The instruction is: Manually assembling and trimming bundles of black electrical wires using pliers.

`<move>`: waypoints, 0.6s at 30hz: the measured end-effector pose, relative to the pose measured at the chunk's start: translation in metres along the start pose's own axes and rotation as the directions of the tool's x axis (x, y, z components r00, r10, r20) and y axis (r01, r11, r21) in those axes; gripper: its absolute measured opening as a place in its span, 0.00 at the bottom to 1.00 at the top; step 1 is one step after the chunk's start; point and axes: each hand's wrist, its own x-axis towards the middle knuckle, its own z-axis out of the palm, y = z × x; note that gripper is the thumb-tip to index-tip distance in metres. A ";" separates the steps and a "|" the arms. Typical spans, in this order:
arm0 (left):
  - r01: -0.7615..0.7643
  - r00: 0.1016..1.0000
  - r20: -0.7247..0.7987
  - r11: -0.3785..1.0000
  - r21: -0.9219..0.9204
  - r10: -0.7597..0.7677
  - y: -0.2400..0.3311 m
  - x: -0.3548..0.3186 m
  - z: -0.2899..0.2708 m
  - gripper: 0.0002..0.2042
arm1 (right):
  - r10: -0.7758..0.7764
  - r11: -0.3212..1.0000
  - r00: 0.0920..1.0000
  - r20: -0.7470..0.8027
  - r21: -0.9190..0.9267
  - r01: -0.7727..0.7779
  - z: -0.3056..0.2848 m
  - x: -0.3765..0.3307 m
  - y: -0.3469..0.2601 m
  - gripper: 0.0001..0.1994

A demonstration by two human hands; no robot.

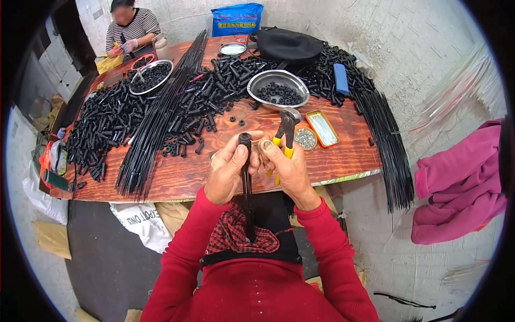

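Observation:
My left hand point(224, 170) is closed round a black plastic fitting point(245, 138) with a round, holed top. From it a bunch of thin black rods point(248, 188) hangs toward my lap. In my right hand point(292, 170) is a pair of yellow-handled pliers point(288, 126), its metal head pointing up and away from me. The right fingertips sit close beside the fitting; whether they pinch something small there I cannot make out. Just beyond the pliers are a round dish of small metal pieces point(305, 138) and an orange-rimmed tray of thin pale strips point(323, 129).
Heaps of black plastic tubes point(214, 86) cover the wooden table point(343, 161). A metal bowl point(278, 75) holds small black fittings. Long black rod bundles lie left point(161, 118) and right point(383, 139), the latter overhanging the edge. A co-worker point(131, 32) sits at the far left.

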 end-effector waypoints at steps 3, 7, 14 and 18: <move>-0.045 0.999 0.013 0.987 0.155 0.043 0.001 -0.001 -0.006 0.19 | 0.006 1.000 0.999 -0.041 -0.021 -0.007 0.001 0.000 0.003 0.11; -0.004 0.999 -0.032 0.994 0.107 0.007 0.002 0.000 -0.008 0.15 | -0.015 0.996 1.000 -0.025 -0.084 0.013 0.004 -0.002 0.003 0.10; 0.096 0.995 -0.004 0.992 -0.084 -0.096 0.001 0.001 -0.015 0.14 | -0.019 0.997 1.000 0.023 -0.070 0.021 0.001 -0.004 0.003 0.11; 0.086 0.996 -0.002 0.995 -0.047 -0.086 0.001 0.003 -0.016 0.14 | -0.012 0.992 0.999 0.046 -0.123 0.018 -0.006 -0.004 0.006 0.10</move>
